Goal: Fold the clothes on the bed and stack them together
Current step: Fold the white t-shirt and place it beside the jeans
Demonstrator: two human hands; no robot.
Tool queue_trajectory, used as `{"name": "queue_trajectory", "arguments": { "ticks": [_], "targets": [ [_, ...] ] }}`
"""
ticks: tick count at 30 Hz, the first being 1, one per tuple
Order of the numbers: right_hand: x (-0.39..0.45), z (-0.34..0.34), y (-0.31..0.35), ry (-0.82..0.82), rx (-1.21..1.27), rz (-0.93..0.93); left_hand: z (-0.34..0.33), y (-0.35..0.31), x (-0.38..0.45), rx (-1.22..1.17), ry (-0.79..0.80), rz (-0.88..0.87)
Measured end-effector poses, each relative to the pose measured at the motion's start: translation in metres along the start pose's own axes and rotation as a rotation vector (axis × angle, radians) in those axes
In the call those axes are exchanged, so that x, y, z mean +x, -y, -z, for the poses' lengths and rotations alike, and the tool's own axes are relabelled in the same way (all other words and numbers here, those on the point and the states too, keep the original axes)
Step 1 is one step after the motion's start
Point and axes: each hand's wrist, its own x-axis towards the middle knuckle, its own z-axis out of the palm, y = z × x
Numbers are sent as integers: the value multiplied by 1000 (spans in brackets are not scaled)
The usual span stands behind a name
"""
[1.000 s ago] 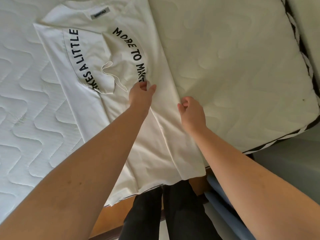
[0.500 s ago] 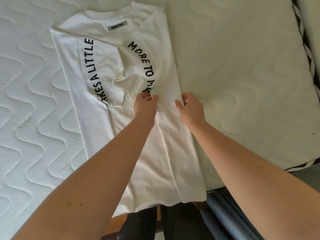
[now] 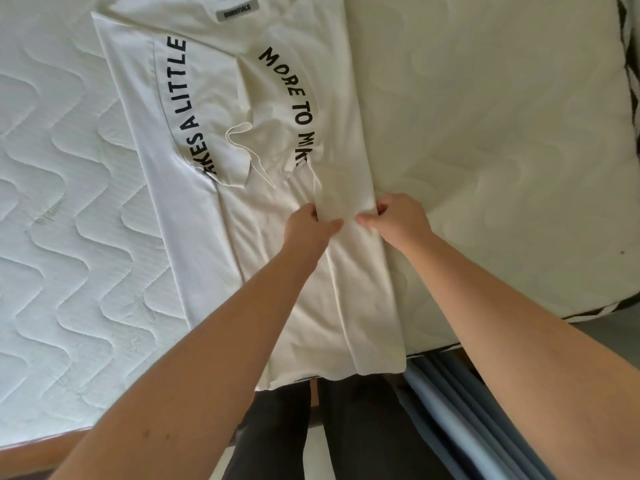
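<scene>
I look down on a quilted white mattress (image 3: 69, 237) that fills most of the view; its dark patterned edge (image 3: 588, 308) runs along the near right. Near the bottom, dark trouser legs (image 3: 346, 427) stand by the bed, with blue pleated fabric (image 3: 467, 410) just to their right and a strip of wooden bed frame (image 3: 34, 448) at the near left.

A white T-shirt (image 3: 194, 220) lies flat on the mattress, collar at the far end, hem hanging slightly over the near edge. Its sides are folded inward, so the curved black lettering breaks into "AKES A LITTLE" on the left and "MORE TO MAKE" on the right. A grey neck label (image 3: 237, 11) sits at the far end.

Both bare forearms reach forward from the near edge. My left hand (image 3: 311, 226) and right hand (image 3: 398, 220) meet mid-shirt, toward its right folded side, thumbs nearly touching. Each hand's fingers are pinching a raised pleat of cloth (image 3: 343, 199) between them, lifted slightly off the shirt.
</scene>
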Motion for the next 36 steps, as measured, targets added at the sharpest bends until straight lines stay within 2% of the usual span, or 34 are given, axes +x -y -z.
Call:
{"name": "queue_trajectory", "arguments": {
  "ticks": [4,8,13,16,18,21,24,27,30,34,36],
  "targets": [
    [-24,-8,-29,24,-14,9,-9,34,-24,71,-91,-4],
    [-53,-19,-57,180,-33,53,-15,64,-47,17,68,-13],
    [-82,-40,-83,95,136,-9,-18,92,-63,91,-8,-11],
    [-97,-46,-93,187,137,10,-19,106,-73,84,95,-39],
    [-108,-52,-103,231,81,-11,-22,117,-80,126,107,-20],
    [-124,-61,-117,183,132,-48,-26,128,-88,135,69,32],
    [-136,-69,-126,173,219,-59,-29,143,-99,218,136,1],
    [-146,-75,-131,191,161,-51,-35,159,-109,300,211,2],
    [-158,-83,-144,168,95,-32,-37,169,-121,399,170,13],
    [-172,-89,-156,53,-18,-103,-33,179,-137,448,128,79],
    [-180,-93,-156,-62,-58,-105,-26,182,-143,485,109,44]
  ]
}}
